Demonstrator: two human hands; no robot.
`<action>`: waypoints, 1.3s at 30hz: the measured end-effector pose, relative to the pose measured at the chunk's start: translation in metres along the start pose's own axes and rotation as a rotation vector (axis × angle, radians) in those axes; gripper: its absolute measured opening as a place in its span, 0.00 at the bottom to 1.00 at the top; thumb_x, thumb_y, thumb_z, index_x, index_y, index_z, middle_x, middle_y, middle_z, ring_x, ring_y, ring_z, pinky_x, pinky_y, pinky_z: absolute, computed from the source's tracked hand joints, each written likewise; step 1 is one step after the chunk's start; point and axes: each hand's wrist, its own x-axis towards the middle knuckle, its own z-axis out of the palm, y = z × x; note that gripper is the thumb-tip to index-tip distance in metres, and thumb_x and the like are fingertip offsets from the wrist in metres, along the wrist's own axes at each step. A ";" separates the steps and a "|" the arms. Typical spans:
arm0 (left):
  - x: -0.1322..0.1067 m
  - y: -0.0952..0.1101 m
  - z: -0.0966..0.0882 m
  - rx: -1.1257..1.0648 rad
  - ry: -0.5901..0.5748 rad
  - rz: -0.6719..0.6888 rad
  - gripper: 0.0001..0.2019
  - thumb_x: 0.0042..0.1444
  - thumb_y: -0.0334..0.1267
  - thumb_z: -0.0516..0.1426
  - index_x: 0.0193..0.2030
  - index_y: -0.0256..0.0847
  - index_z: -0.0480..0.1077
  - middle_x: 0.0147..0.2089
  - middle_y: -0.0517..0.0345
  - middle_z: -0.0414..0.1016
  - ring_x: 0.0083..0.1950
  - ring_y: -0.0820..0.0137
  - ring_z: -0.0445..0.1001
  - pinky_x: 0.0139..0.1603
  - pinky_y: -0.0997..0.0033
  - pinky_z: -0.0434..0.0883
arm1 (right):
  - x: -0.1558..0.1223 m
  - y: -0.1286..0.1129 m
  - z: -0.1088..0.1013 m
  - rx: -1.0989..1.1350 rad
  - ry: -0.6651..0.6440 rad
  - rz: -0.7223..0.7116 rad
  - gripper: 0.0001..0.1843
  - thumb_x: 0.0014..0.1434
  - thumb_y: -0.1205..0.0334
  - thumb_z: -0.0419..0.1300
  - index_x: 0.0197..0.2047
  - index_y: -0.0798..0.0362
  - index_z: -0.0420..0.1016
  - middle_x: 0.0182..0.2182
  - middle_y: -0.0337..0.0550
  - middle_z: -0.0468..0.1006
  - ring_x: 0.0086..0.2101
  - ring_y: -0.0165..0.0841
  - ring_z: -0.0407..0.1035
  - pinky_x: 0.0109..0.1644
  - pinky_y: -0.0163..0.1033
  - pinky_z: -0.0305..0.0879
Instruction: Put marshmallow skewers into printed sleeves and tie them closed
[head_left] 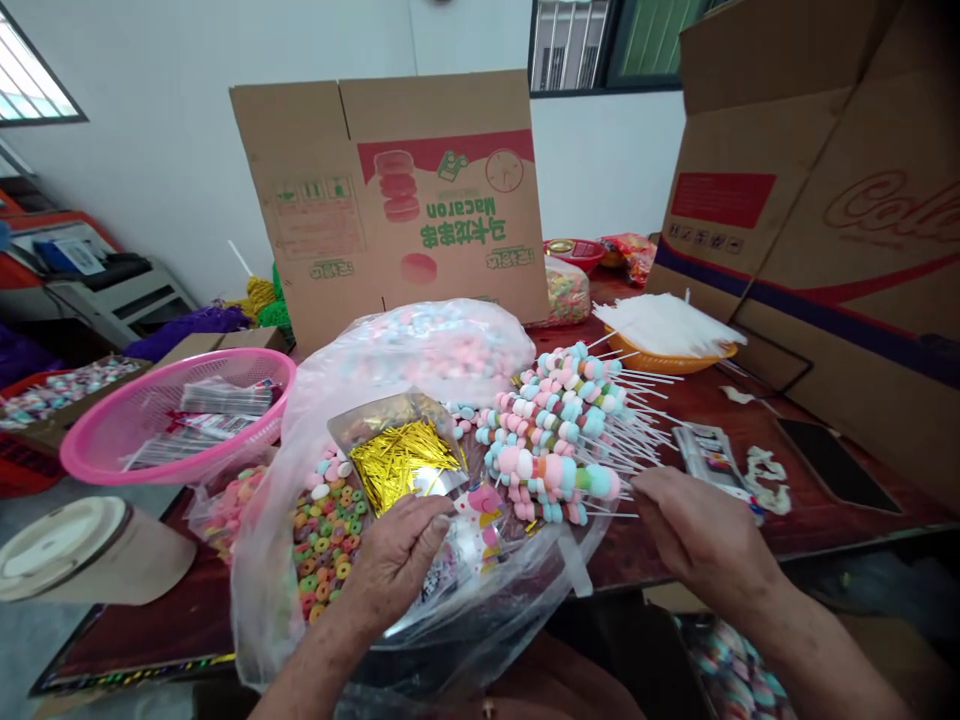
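My right hand (701, 530) is closed, its fingertips pinching the stick end of a marshmallow skewer (559, 475) threaded with pink, blue and green sweets. That skewer is level, in front of a pile of similar marshmallow skewers (551, 400) whose white sticks point right. My left hand (405, 550) is closed, thumb against fingers, at the edge of a clear printed plastic bag (480, 515) with pink and yellow figures. Behind that hand lies an open pouch of gold twist ties (405, 455). Ring-shaped coloured gummies (326, 545) fill the left of the large clear plastic bag (259, 590).
A bag of pink and blue marshmallows (435, 340) lies behind. A pink basket (82, 455) holds packaging, beside a lidded cup (112, 550). White sticks fill an orange basket (667, 360). Cardboard boxes (307, 140) stand behind and right; a phone (836, 465) lies at right.
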 end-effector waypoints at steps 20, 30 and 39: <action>0.028 0.019 -0.006 0.056 -0.297 0.036 0.14 0.60 0.43 0.48 0.33 0.43 0.73 0.32 0.54 0.74 0.38 0.65 0.70 0.44 0.66 0.64 | -0.011 -0.043 0.016 0.419 -0.381 0.107 0.12 0.61 0.71 0.45 0.37 0.54 0.69 0.31 0.45 0.74 0.32 0.32 0.68 0.35 0.35 0.63; 0.022 0.022 0.020 -1.429 0.535 -0.810 0.27 0.42 0.55 0.62 0.46 0.44 0.63 0.43 0.51 0.73 0.47 0.59 0.72 0.46 0.57 0.70 | -0.015 -0.083 0.040 0.747 -0.338 0.402 0.09 0.63 0.66 0.46 0.34 0.52 0.66 0.26 0.40 0.71 0.27 0.29 0.65 0.31 0.32 0.60; 0.041 0.041 0.032 -1.567 0.556 -0.917 0.12 0.46 0.42 0.63 0.32 0.38 0.68 0.16 0.68 0.65 0.18 0.76 0.67 0.37 0.65 0.73 | 0.017 -0.135 0.067 0.857 -0.183 0.527 0.10 0.61 0.66 0.46 0.33 0.54 0.66 0.27 0.42 0.73 0.28 0.31 0.67 0.31 0.33 0.61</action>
